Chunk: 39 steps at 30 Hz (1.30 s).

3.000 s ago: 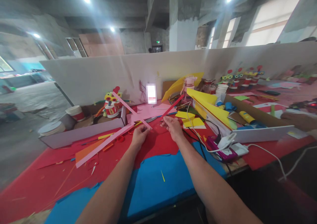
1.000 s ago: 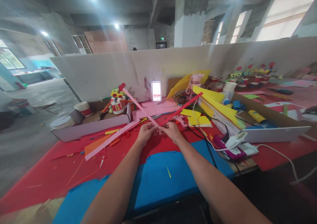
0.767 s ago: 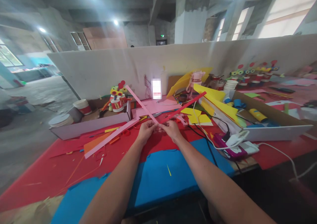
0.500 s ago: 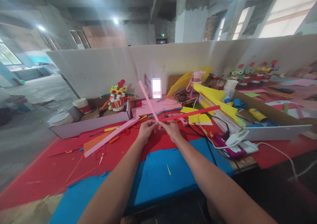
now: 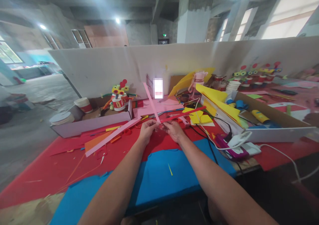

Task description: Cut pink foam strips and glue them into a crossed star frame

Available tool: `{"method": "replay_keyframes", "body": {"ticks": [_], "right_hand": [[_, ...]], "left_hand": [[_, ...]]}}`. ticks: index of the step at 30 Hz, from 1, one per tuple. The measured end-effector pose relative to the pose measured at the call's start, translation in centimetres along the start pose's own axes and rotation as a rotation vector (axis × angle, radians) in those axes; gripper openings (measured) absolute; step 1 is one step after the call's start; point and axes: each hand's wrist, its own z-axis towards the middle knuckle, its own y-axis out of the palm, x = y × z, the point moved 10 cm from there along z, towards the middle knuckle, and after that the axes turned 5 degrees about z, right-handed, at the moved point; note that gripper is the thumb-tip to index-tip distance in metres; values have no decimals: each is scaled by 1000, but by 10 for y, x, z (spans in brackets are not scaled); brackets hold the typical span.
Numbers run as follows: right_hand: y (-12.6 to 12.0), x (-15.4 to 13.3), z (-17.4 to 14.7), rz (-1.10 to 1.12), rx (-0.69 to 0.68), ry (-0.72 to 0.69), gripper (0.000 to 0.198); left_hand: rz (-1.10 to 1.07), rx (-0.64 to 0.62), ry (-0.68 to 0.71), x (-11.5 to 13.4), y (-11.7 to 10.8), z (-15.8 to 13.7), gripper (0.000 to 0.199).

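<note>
Over the red-covered table my hands are close together with their fingertips meeting. My left hand (image 5: 149, 129) is closed, pinching the lower end of a pink paper strip (image 5: 151, 100) that slants up and to the left. My right hand (image 5: 174, 130) is closed on a red paper strip (image 5: 185, 114), which stretches out to the right. The two strips meet at an angle at my fingertips, where the fingers partly cover the join. Another pink strip (image 5: 112, 137) lies slanted on the table left of my hands, beside orange paper (image 5: 96, 139).
Behind stands a paper-cup robot figure (image 5: 118, 97) in a shallow box (image 5: 92, 124). Yellow paper scraps (image 5: 201, 118) lie right of my hands. Farther right are an open box (image 5: 276, 134) of coloured rolls and a purple power strip (image 5: 228, 147) with white cables. A blue sheet (image 5: 169, 178) covers the near edge.
The red strip's far end has drawn in to the left, and my right fingers have shifted on it. The upright pink strip has swung slightly to the right.
</note>
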Motion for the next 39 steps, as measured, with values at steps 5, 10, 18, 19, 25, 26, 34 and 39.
{"method": "replay_keyframes", "body": {"ticks": [5, 10, 18, 19, 25, 26, 34, 39], "right_hand": [[-2, 1, -3, -33, 48, -3, 29], [-7, 1, -4, -24, 99, -17, 28], [-2, -2, -5, -133, 14, -21, 31], [-2, -2, -4, -151, 16, -22, 32], [-10, -4, -3, -185, 93, -64, 32], [-11, -6, -3, -198, 100, -81, 31], [-14, -19, -3, -297, 146, -205, 29], [-13, -20, -4, -269, 159, -195, 28]], "left_hand": [[47, -23, 9, 2, 4, -1, 31], [89, -18, 22, 5, 4, -1, 31], [149, -21, 25, 1, 4, 0, 29], [157, -22, 26, 1, 4, -1, 28], [174, -13, 3, -1, 2, -2, 23], [173, -5, -5, -2, 2, -2, 23], [55, -16, -75, -6, 8, -7, 29], [56, -21, -85, -5, 11, -9, 34]]}}
